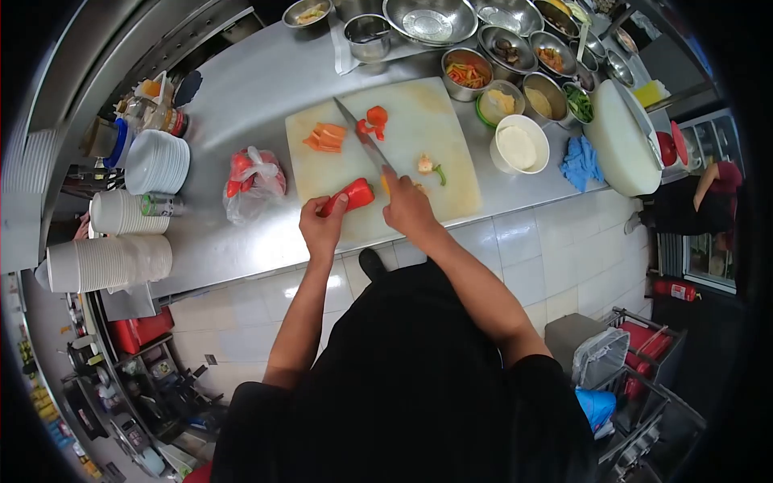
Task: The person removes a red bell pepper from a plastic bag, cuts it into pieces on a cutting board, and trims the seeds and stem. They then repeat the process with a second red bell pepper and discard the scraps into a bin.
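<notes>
1. Left hand (322, 228) pins a red pepper piece (351, 194) near the front edge of the cutting board (439, 133).
2. Right hand (408, 207) grips a big knife (364, 138), blade angled toward the board's back edge.
3. Pepper slices (324, 137) sit near the board's back-left corner, with a bagged pepper (254, 183) on the counter just off its left edge.

One pale rectangular plastic cutting board (435, 121) sits at upper centre. With it are one long steel knife (362, 133), one large red pepper piece (354, 193), one smaller curled red pepper piece (375, 119), one pile of orange-red pepper strips (324, 137) and one green-stemmed pepper core (429, 166). Left of centre there is one clear plastic bag of red peppers (256, 181). Three stacks of white dishes (157, 161) stand at the left, and one crumpled blue cloth (581, 163) lies at the right.
</notes>
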The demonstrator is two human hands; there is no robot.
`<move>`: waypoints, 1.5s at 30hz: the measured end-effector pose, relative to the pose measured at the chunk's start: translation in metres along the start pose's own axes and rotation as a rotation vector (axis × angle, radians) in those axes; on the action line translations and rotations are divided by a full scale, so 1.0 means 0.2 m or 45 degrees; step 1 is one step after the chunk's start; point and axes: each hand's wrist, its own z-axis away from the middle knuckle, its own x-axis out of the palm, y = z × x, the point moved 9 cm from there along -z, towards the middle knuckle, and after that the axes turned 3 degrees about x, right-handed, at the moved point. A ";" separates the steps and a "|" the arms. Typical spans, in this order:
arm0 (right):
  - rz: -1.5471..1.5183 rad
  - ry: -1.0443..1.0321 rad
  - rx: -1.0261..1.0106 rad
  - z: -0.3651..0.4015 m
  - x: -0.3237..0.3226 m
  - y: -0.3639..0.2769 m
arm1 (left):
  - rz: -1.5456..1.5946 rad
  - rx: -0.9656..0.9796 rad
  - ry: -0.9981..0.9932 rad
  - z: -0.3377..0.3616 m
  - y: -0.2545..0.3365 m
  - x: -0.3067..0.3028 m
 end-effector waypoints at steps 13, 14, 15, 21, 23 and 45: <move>-0.444 -0.091 0.214 0.45 -0.37 0.21 | -0.257 0.712 -0.494 0.07 0.50 0.22; -0.202 -0.095 0.129 0.48 -0.37 0.21 | -0.261 0.705 -0.506 0.08 0.49 0.23; -0.206 -0.102 0.142 0.51 -0.40 0.19 | -0.271 0.755 -0.455 0.09 0.49 0.23; 0.050 -0.415 0.125 0.71 -0.40 0.10 | -0.298 0.750 -0.390 0.12 0.50 0.26; 0.051 -0.479 0.178 0.74 -0.40 0.11 | -0.315 0.754 -0.381 0.12 0.50 0.26; 0.102 -0.828 0.366 0.63 -0.36 -0.02 | -0.328 0.668 -0.430 0.10 0.48 0.29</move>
